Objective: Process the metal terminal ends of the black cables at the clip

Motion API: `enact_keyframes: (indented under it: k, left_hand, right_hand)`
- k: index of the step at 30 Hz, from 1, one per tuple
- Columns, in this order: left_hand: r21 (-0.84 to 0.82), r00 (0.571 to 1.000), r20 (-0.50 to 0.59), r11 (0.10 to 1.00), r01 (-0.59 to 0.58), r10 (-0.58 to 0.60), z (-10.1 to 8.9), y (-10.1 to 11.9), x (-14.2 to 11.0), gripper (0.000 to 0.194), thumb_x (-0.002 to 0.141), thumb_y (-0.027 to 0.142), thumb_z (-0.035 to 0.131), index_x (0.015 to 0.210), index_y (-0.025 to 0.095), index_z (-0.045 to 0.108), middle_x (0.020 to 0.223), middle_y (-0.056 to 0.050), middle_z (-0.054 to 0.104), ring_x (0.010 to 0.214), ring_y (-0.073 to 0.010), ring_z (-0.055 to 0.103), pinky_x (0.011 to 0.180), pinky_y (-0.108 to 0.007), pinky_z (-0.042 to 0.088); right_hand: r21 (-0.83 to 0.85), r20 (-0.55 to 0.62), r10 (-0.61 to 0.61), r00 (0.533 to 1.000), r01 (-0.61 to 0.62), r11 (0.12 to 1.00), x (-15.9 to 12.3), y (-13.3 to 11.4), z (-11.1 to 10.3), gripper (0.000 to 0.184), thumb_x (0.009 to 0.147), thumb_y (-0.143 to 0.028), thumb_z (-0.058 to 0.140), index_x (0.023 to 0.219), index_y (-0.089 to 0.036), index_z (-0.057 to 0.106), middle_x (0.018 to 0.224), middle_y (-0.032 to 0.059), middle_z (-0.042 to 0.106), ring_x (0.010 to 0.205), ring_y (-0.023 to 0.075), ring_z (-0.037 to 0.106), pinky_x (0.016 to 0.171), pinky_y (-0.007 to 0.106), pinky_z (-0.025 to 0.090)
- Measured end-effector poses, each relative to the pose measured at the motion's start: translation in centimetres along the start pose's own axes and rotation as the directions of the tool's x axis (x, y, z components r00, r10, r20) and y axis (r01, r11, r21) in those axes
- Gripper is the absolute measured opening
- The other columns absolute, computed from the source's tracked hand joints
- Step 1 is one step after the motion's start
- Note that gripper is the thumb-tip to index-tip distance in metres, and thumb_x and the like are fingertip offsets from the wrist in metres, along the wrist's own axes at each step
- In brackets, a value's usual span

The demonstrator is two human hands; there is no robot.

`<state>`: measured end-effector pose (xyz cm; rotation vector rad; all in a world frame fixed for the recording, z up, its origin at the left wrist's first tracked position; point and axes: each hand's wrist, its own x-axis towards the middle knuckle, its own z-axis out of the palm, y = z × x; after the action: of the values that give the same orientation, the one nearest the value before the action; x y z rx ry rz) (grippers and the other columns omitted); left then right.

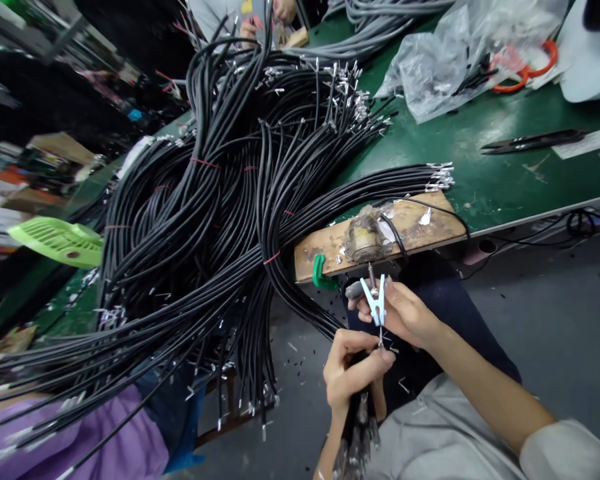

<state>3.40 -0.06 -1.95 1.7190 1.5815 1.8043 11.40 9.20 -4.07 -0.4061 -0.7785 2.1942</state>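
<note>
My left hand (355, 373) is closed around a bundle of black cables (357, 433), with thumb and forefinger pinching a thin stripped wire end (381, 337). Just above it, my right hand (405, 312) has its fingers around a light-blue clothespin (377, 301), whose lower tip meets the wire end. A grey cover sits on one fingertip of that hand. Directly above the clothespin, a metal shaft (371, 272) points down from a small, grimy motor-like block (365, 237). Whether the clothespin is fixed to the shaft I cannot tell.
The block sits on a wooden board (320, 247) with a green clamp (323, 272) at the table edge. Heaped black cables (220, 200) cover the left. Further right lie dark snips (535, 141), orange-handled scissors (547, 63) and a plastic bag (430, 70). A co-worker's hands (283, 12) show behind.
</note>
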Motion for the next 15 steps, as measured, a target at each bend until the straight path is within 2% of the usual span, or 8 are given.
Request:
enact_keyframes:
  k: [2, 5, 9, 11, 15]
  left_hand:
    - [0.019, 0.999, -0.047, 1.000, 0.000, 0.001, 0.8, 0.1, 0.2, 0.010, 0.084, 0.013, 0.063, 0.088, 0.022, 0.068, 0.084, 0.001, 0.056, 0.055, -0.0065, 0.054, 0.043, -0.019, 0.041]
    - [0.061, 0.997, -0.071, 0.998, 0.011, -0.006, 1.5, 0.1, 0.6, 0.012, 0.083, 0.010, 0.064, 0.087, 0.020, 0.068, 0.081, 0.002, 0.055, 0.051, -0.0050, 0.051, 0.041, -0.018, 0.039]
    - [0.098, 0.997, -0.074, 0.995, 0.020, -0.012, 1.8, 0.0, 0.8, 0.008, 0.082, 0.012, 0.065, 0.085, 0.019, 0.069, 0.076, 0.002, 0.054, 0.048, -0.0049, 0.049, 0.040, -0.019, 0.035]
    - [0.085, 0.997, -0.072, 0.996, 0.031, -0.025, 1.7, 0.0, 0.7, 0.005, 0.082, 0.015, 0.066, 0.084, 0.019, 0.069, 0.077, 0.002, 0.055, 0.048, -0.0051, 0.049, 0.039, -0.019, 0.035]
    - [0.042, 0.999, -0.035, 0.999, 0.031, -0.029, 0.9, 0.0, 0.1, 0.008, 0.083, 0.013, 0.065, 0.086, 0.019, 0.068, 0.082, 0.002, 0.059, 0.050, -0.0056, 0.056, 0.040, -0.018, 0.041]
  right_hand:
    - [0.124, -0.023, 0.020, 1.000, -0.017, 0.992, 0.3, 0.3, 0.3, 0.040, 0.080, -0.054, 0.065, 0.083, -0.015, 0.071, 0.077, 0.0070, 0.066, 0.071, 0.0159, 0.059, 0.060, 0.025, 0.045]
    - [0.175, -0.083, 0.029, 0.996, -0.014, 0.984, 0.4, 0.2, 0.7, 0.036, 0.078, -0.050, 0.070, 0.074, -0.014, 0.070, 0.070, 0.0056, 0.065, 0.068, 0.0147, 0.060, 0.056, 0.022, 0.043]
    - [0.206, -0.025, 0.067, 0.997, -0.061, 0.977, 0.5, 0.3, 0.4, 0.041, 0.076, -0.053, 0.070, 0.074, -0.013, 0.069, 0.068, 0.0060, 0.065, 0.068, 0.0159, 0.060, 0.056, 0.023, 0.044]
    - [0.235, -0.005, 0.098, 0.995, -0.095, 0.967, 0.6, 0.5, -0.3, 0.044, 0.076, -0.057, 0.068, 0.075, -0.013, 0.069, 0.068, 0.0062, 0.065, 0.066, 0.0159, 0.059, 0.056, 0.025, 0.044]
    - [0.264, -0.056, 0.152, 0.987, -0.133, 0.955, -0.2, 1.2, -2.8, 0.041, 0.079, -0.055, 0.065, 0.080, -0.014, 0.070, 0.068, 0.0050, 0.066, 0.064, 0.0136, 0.057, 0.056, 0.023, 0.041]
